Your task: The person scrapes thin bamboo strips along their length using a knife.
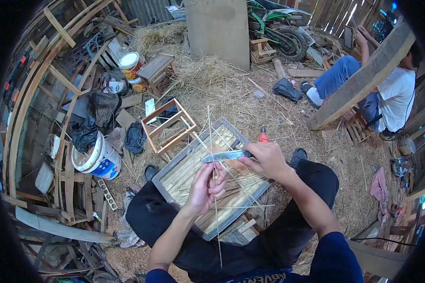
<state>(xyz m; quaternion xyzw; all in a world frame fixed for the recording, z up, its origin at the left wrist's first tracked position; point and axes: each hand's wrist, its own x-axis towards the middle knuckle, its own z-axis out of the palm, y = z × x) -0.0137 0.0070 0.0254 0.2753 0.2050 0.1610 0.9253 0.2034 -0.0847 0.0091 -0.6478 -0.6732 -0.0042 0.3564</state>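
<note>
Over strawy floor (250, 101), above the tray (239, 208), gripped a knife (225, 155) in right hand (265, 160), pinched a stick (216, 212) (long, thin) in left hand (203, 191).

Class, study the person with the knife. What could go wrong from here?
1. The knife in the right hand lies close to the left hand; a slip might cut it.
2. The strip is thin, so too deep a cut could snap it.
3. Loose strips lie on the board; some poke past its edge and might get knocked off.
</note>
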